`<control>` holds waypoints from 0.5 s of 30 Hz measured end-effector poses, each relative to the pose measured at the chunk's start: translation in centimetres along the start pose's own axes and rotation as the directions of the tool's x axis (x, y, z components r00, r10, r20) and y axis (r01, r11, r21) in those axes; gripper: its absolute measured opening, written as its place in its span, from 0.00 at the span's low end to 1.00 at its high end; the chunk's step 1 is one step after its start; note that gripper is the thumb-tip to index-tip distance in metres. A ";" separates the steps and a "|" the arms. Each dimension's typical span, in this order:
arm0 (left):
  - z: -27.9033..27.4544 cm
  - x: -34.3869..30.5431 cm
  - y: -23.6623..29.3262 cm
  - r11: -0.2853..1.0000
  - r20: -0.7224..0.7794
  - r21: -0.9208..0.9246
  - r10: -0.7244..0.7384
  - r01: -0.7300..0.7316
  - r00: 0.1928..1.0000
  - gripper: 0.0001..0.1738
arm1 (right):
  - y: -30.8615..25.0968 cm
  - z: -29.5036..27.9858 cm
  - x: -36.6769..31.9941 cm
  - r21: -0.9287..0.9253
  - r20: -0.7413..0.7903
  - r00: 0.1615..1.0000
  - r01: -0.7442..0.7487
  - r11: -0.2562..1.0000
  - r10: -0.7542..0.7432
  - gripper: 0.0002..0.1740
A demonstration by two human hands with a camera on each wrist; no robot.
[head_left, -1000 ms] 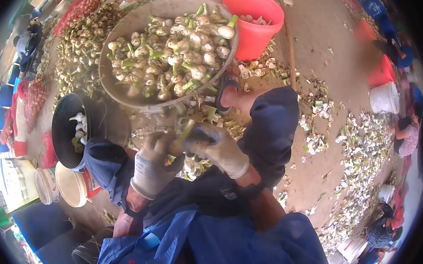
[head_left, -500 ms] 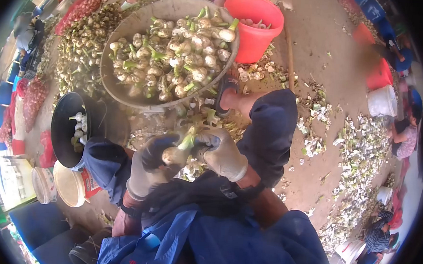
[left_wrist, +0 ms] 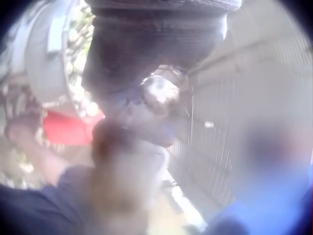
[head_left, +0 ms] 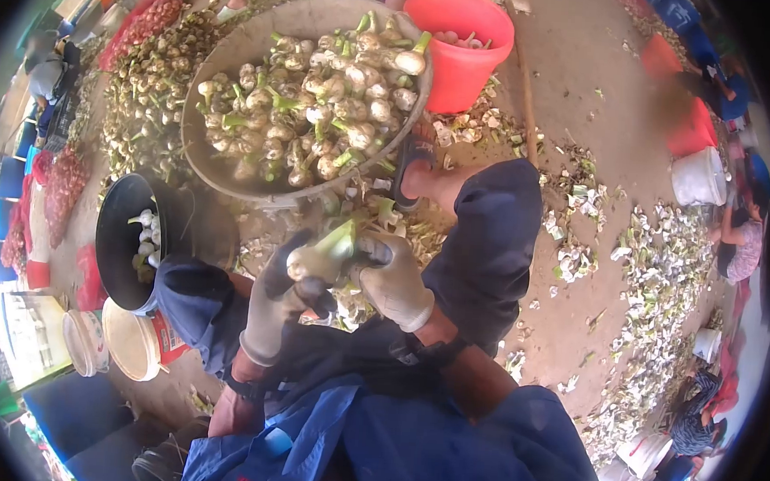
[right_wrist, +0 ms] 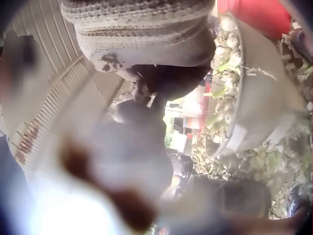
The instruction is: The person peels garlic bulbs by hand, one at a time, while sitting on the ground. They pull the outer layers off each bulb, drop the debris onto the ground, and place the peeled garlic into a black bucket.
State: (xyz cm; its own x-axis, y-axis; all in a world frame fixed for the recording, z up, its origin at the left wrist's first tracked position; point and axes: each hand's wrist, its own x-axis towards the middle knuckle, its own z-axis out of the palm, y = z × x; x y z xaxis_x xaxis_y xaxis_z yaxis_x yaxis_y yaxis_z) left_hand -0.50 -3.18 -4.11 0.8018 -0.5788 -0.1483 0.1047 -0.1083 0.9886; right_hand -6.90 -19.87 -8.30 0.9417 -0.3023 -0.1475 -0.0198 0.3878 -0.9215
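Observation:
Both gloved hands meet in front of my chest in the head view. My left hand [head_left: 287,289] grips the bulb end of a garlic head [head_left: 313,258] with a green stalk. My right hand [head_left: 385,271] pinches the same garlic at its stalk end, fingers curled round it. A wide grey basin [head_left: 229,50] heaped with unpeeled garlic stands just beyond the hands. A black pot [head_left: 120,224] at the left holds a few white peeled bulbs. The wrist views are blurred; the left wrist view shows a glove cuff [left_wrist: 156,29], the right wrist view the basin [right_wrist: 264,103].
A red bucket [head_left: 471,65] stands behind the basin. Loose garlic is piled at the upper left [head_left: 143,93]. Peelings litter the ground to the right [head_left: 656,283]. White tubs [head_left: 128,339] sit by my left knee. Other people sit at the right edge.
Both hands have lifted the garlic slightly higher and turned it; the left hand has shifted its grip on the bulb, and the stalk now points up toward the basin.

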 end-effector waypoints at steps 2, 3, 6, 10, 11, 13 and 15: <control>-1.0 0.0 0.0 0.986 0.029 -0.027 -0.162 0.162 0.986 0.49 | -0.2 -0.6 -0.1 -0.072 0.059 0.998 0.008 0.997 -0.004 0.15; -1.5 -0.1 -0.2 0.942 0.148 -0.253 -0.185 0.218 0.971 0.47 | -0.9 -1.3 -0.2 0.070 0.145 0.987 -0.082 0.994 0.071 0.16; -2.5 -0.5 -1.7 0.786 0.332 -0.540 -0.130 0.302 0.934 0.45 | -2.2 -2.9 -0.6 0.237 0.339 0.934 -0.200 0.951 0.112 0.20; -0.9 0.4 -1.3 0.582 0.256 -0.706 -0.322 0.403 0.912 0.42 | -0.2 -2.8 -2.0 0.573 0.246 0.955 -0.280 0.770 0.165 0.20; -0.7 1.1 -1.9 0.862 0.044 -0.452 -0.235 0.230 0.971 0.41 | 0.2 -2.3 -2.0 0.345 0.137 0.990 -0.087 0.934 0.042 0.20; -1.6 -0.2 -0.5 0.811 0.093 -0.503 -0.292 0.298 0.952 0.30 | 0.5 -2.4 -2.3 0.072 0.065 0.992 0.100 0.992 -0.105 0.20; -3.6 0.3 -0.7 0.939 0.078 -0.251 -0.223 0.235 0.972 0.26 | -0.4 -3.2 -2.2 -0.055 0.118 0.989 0.100 0.993 -0.093 0.20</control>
State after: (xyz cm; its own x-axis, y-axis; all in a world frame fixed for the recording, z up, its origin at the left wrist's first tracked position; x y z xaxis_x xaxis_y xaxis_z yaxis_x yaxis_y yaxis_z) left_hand 1.76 -0.34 -4.73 0.7098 -0.6016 -0.3664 0.4350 -0.0347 0.8997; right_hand -10.00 -22.19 -8.78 0.9725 -0.2322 -0.0178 0.0560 0.3075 -0.9499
